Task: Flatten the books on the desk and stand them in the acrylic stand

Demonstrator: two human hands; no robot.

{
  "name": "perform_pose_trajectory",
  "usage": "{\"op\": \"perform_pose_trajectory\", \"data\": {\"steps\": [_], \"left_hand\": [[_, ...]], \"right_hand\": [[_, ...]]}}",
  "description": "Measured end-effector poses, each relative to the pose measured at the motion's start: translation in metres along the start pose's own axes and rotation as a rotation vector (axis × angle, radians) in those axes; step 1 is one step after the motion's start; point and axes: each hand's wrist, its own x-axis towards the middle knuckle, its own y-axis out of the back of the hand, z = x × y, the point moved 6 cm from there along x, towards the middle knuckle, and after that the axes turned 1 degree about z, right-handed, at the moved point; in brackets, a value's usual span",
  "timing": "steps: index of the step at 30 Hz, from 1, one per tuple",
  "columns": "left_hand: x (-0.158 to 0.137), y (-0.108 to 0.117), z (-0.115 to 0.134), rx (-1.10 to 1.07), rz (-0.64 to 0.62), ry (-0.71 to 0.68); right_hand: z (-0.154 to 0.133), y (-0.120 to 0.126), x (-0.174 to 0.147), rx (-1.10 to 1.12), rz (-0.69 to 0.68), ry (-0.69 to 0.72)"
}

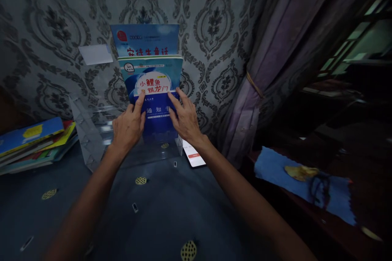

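A dark blue booklet (159, 120) stands upright in the front of a clear acrylic rack (131, 159). My left hand (127, 128) grips its left edge, with the index finger along the upper left corner. On the opposite edge, my right hand (185, 118) holds it, thumb and index finger on the front and the other fingers by the top right corner. Behind it rises a teal book (170, 70) with red lettering, and behind that a taller blue book (147, 38). The rack hides their lower parts only partly.
Several books (33, 138) lie stacked at the left. A lit phone (196, 157) rests just right of the rack. Patterned wallpaper (214, 16) is behind, with a tied purple curtain (248, 102) to the right. A blue cloth (275, 167) lies at the right.
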Motion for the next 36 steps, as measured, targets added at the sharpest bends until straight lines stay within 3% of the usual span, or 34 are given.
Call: {"op": "perform_pose_trajectory", "data": {"steps": [16,21,29,36], "left_hand": [[0.001,0.003,-0.006,-0.051,-0.022,-0.03],[0.0,0.004,-0.008,-0.065,-0.064,-0.038],[-0.01,-0.008,-0.011,-0.092,-0.051,-0.054],[-0.014,-0.021,-0.017,-0.117,-0.03,0.018]], "right_hand": [[0.001,0.0,-0.005,0.018,-0.036,0.054],[0.005,-0.003,-0.023,0.031,-0.01,0.036],[0.014,-0.024,-0.064,0.045,-0.095,-0.038],[0.02,-0.025,-0.069,0.12,-0.157,-0.099]]}}
